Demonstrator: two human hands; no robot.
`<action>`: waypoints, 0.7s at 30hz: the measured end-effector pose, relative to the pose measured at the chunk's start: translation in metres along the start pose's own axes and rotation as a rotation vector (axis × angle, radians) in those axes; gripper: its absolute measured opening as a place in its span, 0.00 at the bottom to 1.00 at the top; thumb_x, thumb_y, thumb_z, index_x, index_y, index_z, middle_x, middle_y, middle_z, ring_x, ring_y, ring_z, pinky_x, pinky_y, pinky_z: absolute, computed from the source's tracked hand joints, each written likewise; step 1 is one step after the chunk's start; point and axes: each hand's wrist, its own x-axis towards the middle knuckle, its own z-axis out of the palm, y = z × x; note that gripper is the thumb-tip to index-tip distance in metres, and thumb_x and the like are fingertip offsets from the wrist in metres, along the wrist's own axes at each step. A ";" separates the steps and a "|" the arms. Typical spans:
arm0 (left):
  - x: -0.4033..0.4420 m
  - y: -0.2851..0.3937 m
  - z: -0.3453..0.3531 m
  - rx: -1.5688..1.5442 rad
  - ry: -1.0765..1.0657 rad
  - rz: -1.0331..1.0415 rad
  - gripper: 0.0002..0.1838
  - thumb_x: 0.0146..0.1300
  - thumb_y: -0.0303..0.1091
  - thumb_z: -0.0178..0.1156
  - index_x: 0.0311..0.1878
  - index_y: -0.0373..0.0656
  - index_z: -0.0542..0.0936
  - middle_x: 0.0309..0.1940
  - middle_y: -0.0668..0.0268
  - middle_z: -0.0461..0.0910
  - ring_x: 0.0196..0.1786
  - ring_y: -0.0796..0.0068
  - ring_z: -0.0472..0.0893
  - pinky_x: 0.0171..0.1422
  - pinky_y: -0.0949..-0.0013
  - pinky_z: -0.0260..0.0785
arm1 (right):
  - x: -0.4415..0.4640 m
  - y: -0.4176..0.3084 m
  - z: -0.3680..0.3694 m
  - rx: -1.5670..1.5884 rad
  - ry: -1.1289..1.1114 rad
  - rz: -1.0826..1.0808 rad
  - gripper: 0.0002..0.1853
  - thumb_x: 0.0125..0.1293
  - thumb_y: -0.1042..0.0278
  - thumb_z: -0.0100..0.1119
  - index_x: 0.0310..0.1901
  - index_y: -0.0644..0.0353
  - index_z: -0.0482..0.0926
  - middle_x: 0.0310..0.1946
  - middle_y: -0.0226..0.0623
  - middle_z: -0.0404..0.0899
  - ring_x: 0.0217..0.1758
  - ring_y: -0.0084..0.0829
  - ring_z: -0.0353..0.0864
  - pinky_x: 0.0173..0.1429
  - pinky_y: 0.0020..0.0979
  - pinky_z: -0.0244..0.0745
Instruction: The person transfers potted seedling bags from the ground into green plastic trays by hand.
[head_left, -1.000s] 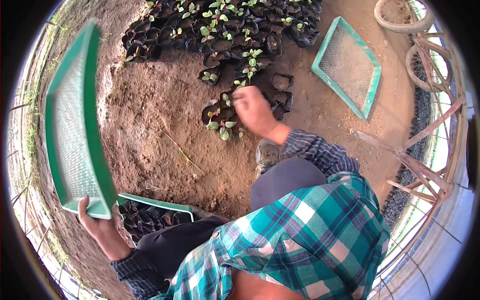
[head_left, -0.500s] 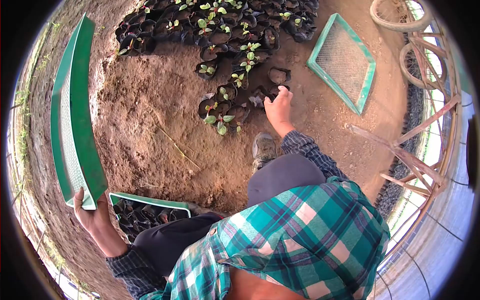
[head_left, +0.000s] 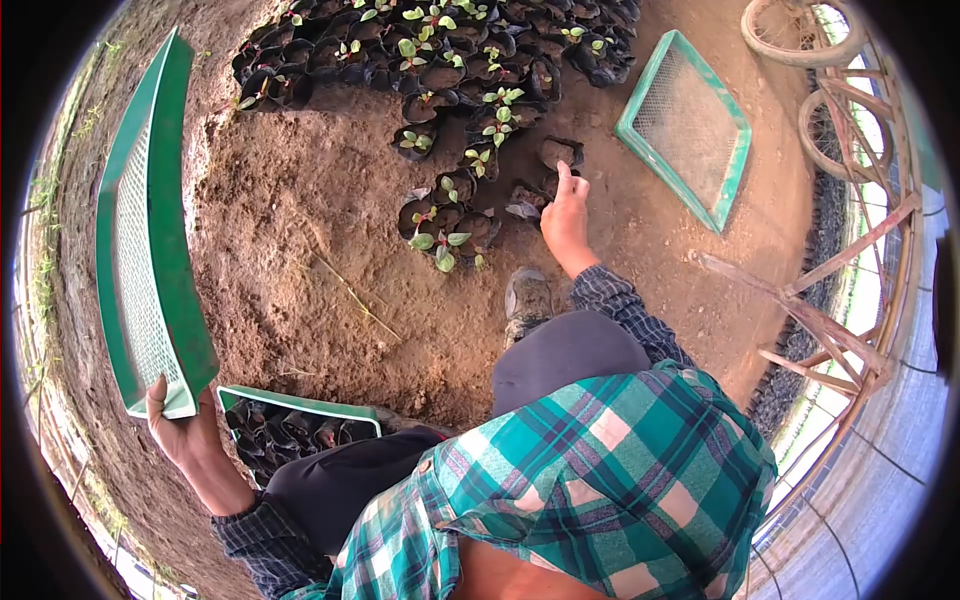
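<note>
My left hand grips the lower end of a green mesh-bottomed tray, tipped up on its side. My right hand is at a black nursery bag filled with soil, fingers drawn together at its near rim. No seedling shows in that bag. Close to the right hand lies a crumpled dark bag, and another bag is partly covered by my fingers. To their left, seedlings with green leaves grow in several more black bags.
Many bagged seedlings crowd the ground at the top. A second green mesh tray lies at the right, near a wheel and wooden bars. Beside my left knee, another green tray holds black bags. My shoe stands between.
My right hand has shifted slightly up and right, its fingers moving from the lower bag to the near rim of the upper one. The tray in my left hand has tilted slightly.
</note>
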 end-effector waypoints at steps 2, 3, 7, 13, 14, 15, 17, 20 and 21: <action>0.000 0.003 -0.004 -0.031 -0.007 -0.024 0.19 0.62 0.20 0.56 0.57 0.30 0.70 0.55 0.47 0.78 0.57 0.51 0.79 0.64 0.46 0.74 | -0.004 0.001 0.000 -0.019 0.046 -0.045 0.41 0.52 0.87 0.56 0.71 0.60 0.58 0.54 0.55 0.62 0.53 0.55 0.72 0.58 0.44 0.73; 0.001 0.004 -0.006 -0.047 -0.010 -0.038 0.20 0.63 0.19 0.55 0.59 0.28 0.70 0.55 0.47 0.78 0.58 0.50 0.79 0.66 0.47 0.72 | -0.005 0.002 0.001 -0.030 0.069 -0.066 0.41 0.52 0.88 0.55 0.70 0.61 0.58 0.53 0.55 0.63 0.51 0.55 0.73 0.56 0.44 0.74; 0.002 0.005 -0.009 -0.030 -0.027 -0.039 0.19 0.64 0.20 0.54 0.59 0.28 0.70 0.55 0.47 0.78 0.58 0.51 0.79 0.65 0.47 0.73 | -0.002 0.005 0.007 0.047 0.115 0.017 0.41 0.52 0.87 0.57 0.70 0.60 0.57 0.53 0.56 0.62 0.54 0.56 0.70 0.60 0.45 0.71; 0.003 0.005 -0.008 -0.042 0.011 -0.018 0.19 0.64 0.20 0.54 0.59 0.29 0.70 0.55 0.47 0.78 0.58 0.50 0.79 0.65 0.47 0.73 | -0.003 0.004 0.004 0.117 0.134 0.070 0.42 0.52 0.85 0.60 0.70 0.59 0.57 0.54 0.57 0.64 0.57 0.57 0.68 0.63 0.47 0.68; 0.003 0.005 -0.007 -0.034 -0.003 -0.018 0.19 0.64 0.20 0.54 0.59 0.29 0.70 0.55 0.47 0.78 0.58 0.50 0.79 0.65 0.47 0.73 | -0.003 0.003 0.007 0.116 0.139 0.078 0.42 0.52 0.85 0.60 0.70 0.59 0.57 0.54 0.57 0.64 0.58 0.57 0.68 0.63 0.47 0.68; 0.003 0.005 -0.007 -0.026 -0.018 -0.018 0.19 0.64 0.20 0.54 0.59 0.29 0.70 0.55 0.47 0.78 0.58 0.50 0.79 0.65 0.47 0.73 | -0.004 0.003 0.009 0.115 0.144 0.086 0.42 0.52 0.84 0.60 0.70 0.59 0.57 0.54 0.57 0.64 0.58 0.57 0.68 0.63 0.47 0.68; 0.003 0.005 -0.008 -0.015 -0.010 -0.017 0.19 0.63 0.20 0.55 0.59 0.30 0.70 0.55 0.47 0.78 0.57 0.50 0.79 0.65 0.47 0.73 | -0.002 0.001 0.015 0.105 0.199 0.080 0.43 0.50 0.83 0.64 0.70 0.57 0.59 0.53 0.54 0.66 0.55 0.51 0.70 0.62 0.44 0.70; -0.001 -0.001 0.000 -0.006 0.029 0.010 0.20 0.63 0.19 0.55 0.59 0.31 0.70 0.56 0.47 0.78 0.58 0.51 0.79 0.64 0.47 0.73 | 0.010 0.008 0.026 0.092 0.259 0.129 0.43 0.49 0.80 0.67 0.70 0.56 0.61 0.51 0.52 0.68 0.54 0.49 0.72 0.60 0.43 0.70; -0.003 -0.004 0.004 -0.005 0.046 0.028 0.20 0.63 0.20 0.56 0.59 0.31 0.70 0.56 0.48 0.78 0.58 0.51 0.79 0.64 0.47 0.73 | 0.017 0.008 0.031 0.093 0.276 0.153 0.43 0.49 0.79 0.68 0.69 0.56 0.61 0.50 0.53 0.69 0.53 0.49 0.72 0.60 0.42 0.70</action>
